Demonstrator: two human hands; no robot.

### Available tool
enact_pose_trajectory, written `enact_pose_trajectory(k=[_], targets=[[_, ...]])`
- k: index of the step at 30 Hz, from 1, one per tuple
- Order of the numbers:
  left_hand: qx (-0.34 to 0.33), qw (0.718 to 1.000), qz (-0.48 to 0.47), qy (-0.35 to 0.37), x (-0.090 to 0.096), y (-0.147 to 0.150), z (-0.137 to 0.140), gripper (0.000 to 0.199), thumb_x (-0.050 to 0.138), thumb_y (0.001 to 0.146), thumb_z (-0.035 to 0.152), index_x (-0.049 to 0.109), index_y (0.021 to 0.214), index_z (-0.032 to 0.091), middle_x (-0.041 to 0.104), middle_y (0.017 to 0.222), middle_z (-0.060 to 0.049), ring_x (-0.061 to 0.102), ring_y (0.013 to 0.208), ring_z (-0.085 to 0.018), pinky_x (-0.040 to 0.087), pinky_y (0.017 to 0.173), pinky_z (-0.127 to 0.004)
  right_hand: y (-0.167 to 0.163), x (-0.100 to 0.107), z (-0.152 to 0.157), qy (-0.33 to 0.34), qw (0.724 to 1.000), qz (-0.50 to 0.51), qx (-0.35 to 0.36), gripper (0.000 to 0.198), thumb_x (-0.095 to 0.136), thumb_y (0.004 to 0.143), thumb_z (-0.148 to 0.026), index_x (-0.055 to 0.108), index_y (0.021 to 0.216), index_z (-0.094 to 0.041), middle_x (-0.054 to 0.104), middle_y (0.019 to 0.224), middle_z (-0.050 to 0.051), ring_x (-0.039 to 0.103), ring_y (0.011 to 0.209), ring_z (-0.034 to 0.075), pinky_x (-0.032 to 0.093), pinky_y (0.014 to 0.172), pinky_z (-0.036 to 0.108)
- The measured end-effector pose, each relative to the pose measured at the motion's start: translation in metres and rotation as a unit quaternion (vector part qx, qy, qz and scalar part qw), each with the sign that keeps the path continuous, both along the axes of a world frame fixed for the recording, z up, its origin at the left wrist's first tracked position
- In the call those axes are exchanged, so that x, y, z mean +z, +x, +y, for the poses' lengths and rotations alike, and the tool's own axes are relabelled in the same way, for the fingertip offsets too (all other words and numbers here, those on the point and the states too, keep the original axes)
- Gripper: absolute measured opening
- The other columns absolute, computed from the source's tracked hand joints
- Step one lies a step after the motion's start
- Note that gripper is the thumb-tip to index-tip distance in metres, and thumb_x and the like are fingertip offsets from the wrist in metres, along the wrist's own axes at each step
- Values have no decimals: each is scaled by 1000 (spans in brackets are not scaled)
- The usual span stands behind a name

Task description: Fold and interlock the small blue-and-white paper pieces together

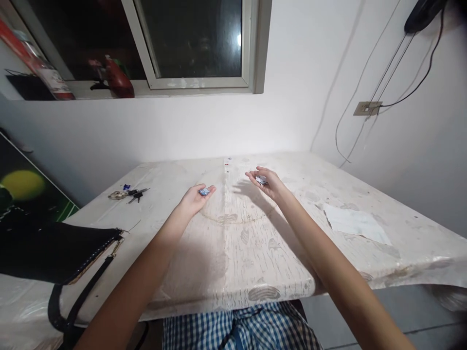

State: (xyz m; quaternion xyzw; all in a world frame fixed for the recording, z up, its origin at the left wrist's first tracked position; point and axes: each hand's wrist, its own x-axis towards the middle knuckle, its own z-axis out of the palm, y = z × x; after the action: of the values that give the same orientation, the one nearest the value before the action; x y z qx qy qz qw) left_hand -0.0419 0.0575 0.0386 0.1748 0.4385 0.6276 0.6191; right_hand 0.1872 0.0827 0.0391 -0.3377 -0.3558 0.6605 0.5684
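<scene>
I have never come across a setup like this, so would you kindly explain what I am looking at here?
There is no machine, only a person's bare hands. The single picture comes from a camera worn on the head, looking forward and down. The left hand, loosely open, holds a small blue-and-white object; the right hand, also loosely open, holds a small silvery-white object. Both are too small to identify. On the covered table lie keys and a black bag to the left, and a white sheet to the right.

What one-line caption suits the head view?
Left hand with a small blue item, right hand with a small silvery one, over a patterned tablecloth.
</scene>
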Motion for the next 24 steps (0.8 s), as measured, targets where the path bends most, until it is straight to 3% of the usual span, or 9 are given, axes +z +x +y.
enact_pose_trajectory(k=[3, 6, 8, 11, 14, 16, 21, 24], targets=[[-33, 986, 163, 32, 24, 5, 15, 27, 45, 70, -6, 52, 85, 15, 60, 78, -11, 65, 72, -20, 54, 62, -30, 2, 20, 8, 34, 986, -158, 38, 37, 57, 64, 2, 44, 95, -13, 59, 75, 7, 66, 70, 19, 56, 53, 25], [-67, 939, 333, 45, 52, 9, 32, 25, 51, 66, -7, 58, 81, 13, 60, 70, -9, 64, 56, -18, 52, 55, -28, 2, 46, 17, 117, 955, -266, 61, 33, 56, 64, 5, 48, 90, -12, 57, 66, 4, 65, 63, 20, 51, 42, 22], [-78, 910, 405, 38, 70, 11, 41, 27, 52, 64, -9, 60, 78, 13, 59, 65, -5, 61, 47, -14, 50, 50, -24, 0, 63, 22, 154, 917, -361, 66, 32, 58, 62, 5, 49, 87, -12, 56, 61, 2, 64, 56, 20, 49, 39, 24], [-49, 924, 377, 38, 92, 17, 49, 27, 50, 64, -9, 61, 73, 14, 56, 60, -1, 55, 36, -10, 46, 42, -18, -6, 84, 25, 199, 850, -483, 72, 31, 59, 59, 8, 54, 83, -11, 56, 58, 2, 60, 46, 18, 50, 38, 30], [-73, 934, 351, 11, 109, 26, 54, 30, 49, 64, -14, 61, 71, 12, 54, 56, 1, 54, 32, -10, 44, 42, -17, -16, 98, 26, 251, 821, -512, 26, 31, 60, 56, 9, 58, 78, -12, 53, 56, 0, 57, 44, 16, 50, 37, 32], [-92, 931, 354, -8, 117, 31, 58, 27, 50, 66, -13, 61, 73, 11, 56, 56, 0, 54, 31, -12, 45, 42, -19, -23, 104, 28, 252, 797, -549, 35, 28, 60, 55, 10, 60, 74, -12, 51, 54, -1, 55, 42, 15, 50, 36, 32], [-77, 944, 322, -4, 130, 36, 63, 19, 52, 71, -6, 61, 78, 10, 61, 61, -5, 56, 35, -15, 47, 44, -23, -34, 115, 38, 280, 738, -613, 16, 30, 62, 51, 10, 62, 72, -12, 51, 60, 0, 56, 46, 15, 48, 41, 28], [-84, 928, 362, -13, 137, 37, 63, 24, 51, 68, -10, 62, 74, 10, 62, 62, -6, 60, 42, -16, 50, 51, -25, -35, 120, 41, 294, 684, -668, 25, 31, 63, 52, 9, 63, 73, -15, 53, 65, 1, 58, 54, 15, 47, 50, 26]])
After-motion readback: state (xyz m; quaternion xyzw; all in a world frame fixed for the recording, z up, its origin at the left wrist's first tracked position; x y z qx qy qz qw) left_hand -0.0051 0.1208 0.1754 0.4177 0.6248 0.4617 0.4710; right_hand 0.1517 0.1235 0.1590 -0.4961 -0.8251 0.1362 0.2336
